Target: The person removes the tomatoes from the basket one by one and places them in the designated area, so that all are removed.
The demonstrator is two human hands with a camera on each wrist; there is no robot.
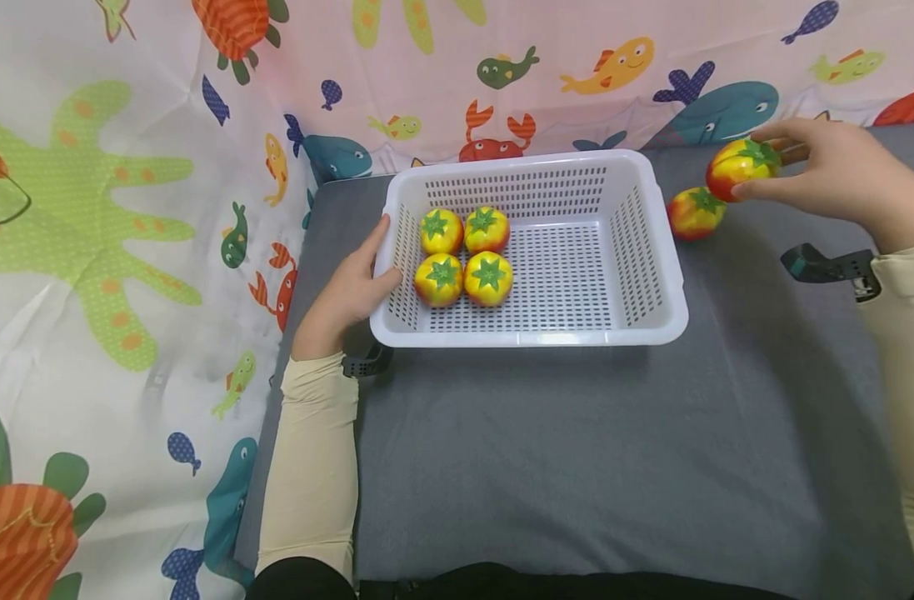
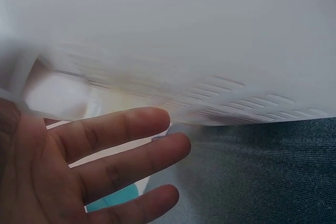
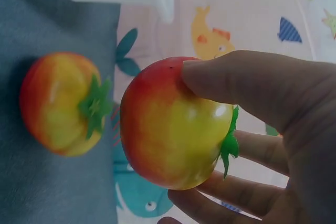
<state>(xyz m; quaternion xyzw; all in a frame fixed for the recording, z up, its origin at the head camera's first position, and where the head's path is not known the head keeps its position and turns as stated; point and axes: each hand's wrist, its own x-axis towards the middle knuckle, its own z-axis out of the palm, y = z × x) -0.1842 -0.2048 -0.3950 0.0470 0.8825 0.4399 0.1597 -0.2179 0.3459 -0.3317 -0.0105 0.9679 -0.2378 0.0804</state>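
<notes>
My right hand (image 1: 831, 171) holds a red-and-yellow toy tomato (image 3: 173, 129) between thumb and fingers, its green star-shaped leaf toward the palm. In the head view this tomato overlaps a second toy tomato (image 1: 694, 214) on the table, right beside the basket. A white perforated plastic basket (image 1: 527, 339) stands in front of me. At its left end, my left hand (image 1: 352, 287) grips the rim, thumb over the edge and fingers along the outside. The left wrist view shows those fingers (image 2: 131, 169) extended below the basket wall. Several toy tomatoes (image 1: 489, 279) sit grouped in the basket's left part, leaves up.
A grey cloth (image 1: 539, 458) covers the table. Curtains printed with sea animals (image 1: 164, 275) hang along the left side and behind the table. The basket's right wall (image 1: 640, 258) rises between its inside and the tomato on the table.
</notes>
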